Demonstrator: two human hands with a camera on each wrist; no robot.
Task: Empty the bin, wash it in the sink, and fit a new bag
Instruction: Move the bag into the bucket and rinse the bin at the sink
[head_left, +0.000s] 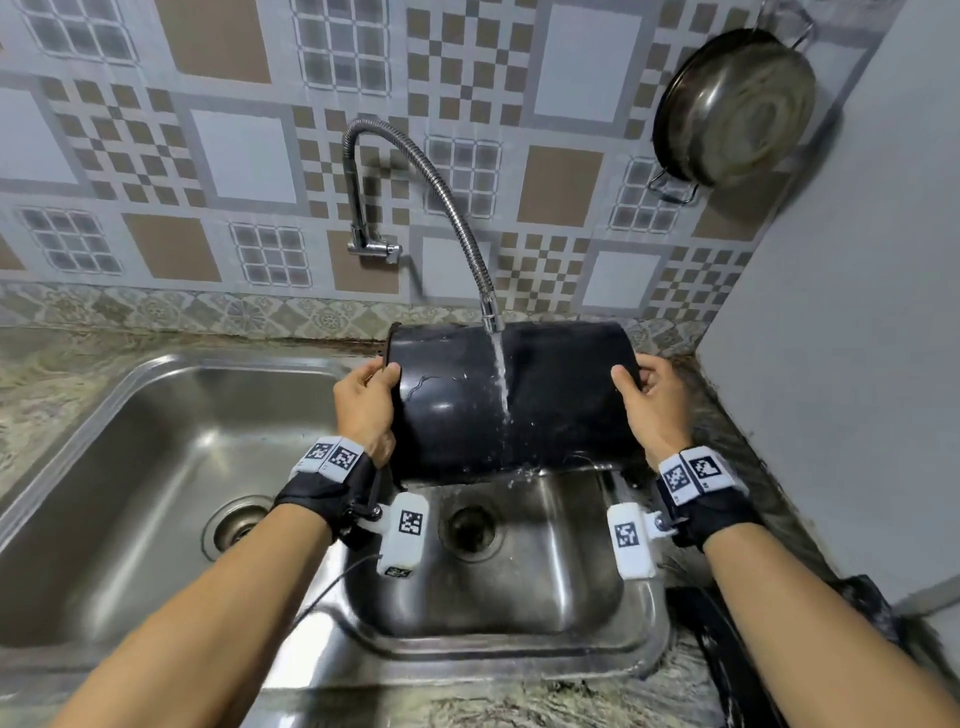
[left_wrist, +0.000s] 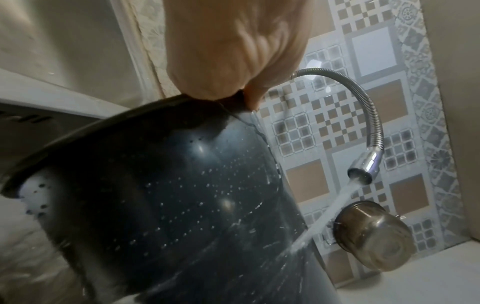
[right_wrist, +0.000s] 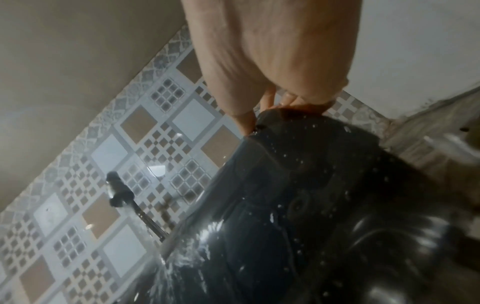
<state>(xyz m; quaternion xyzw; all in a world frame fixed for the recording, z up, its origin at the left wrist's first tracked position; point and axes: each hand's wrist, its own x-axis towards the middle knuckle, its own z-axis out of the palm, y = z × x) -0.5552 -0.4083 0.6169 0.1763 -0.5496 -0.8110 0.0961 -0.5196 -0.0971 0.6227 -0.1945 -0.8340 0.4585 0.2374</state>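
A wet black bin (head_left: 561, 405) lies on its side above the small right basin (head_left: 519, 603) of the steel sink. My left hand (head_left: 366, 400) grips its rim end, thumb on the outer wall. My right hand (head_left: 647, 397) holds the base end, thumb over the edge. Water from the flexible tap (head_left: 488, 306) runs onto the bin's side. In the left wrist view the left hand (left_wrist: 233, 67) clamps the bin (left_wrist: 161, 201) at the rim, and the stream from the tap (left_wrist: 363, 166) strikes its wall. In the right wrist view the right hand (right_wrist: 275, 67) holds the splashed bin (right_wrist: 311, 216).
A larger left basin (head_left: 171, 467) with a drain sits beside the small one. A steel bowl (head_left: 737, 109) hangs on the tiled wall at upper right. A plain wall (head_left: 852, 364) stands close on the right. Something black (head_left: 727, 660) lies on the stone counter at lower right.
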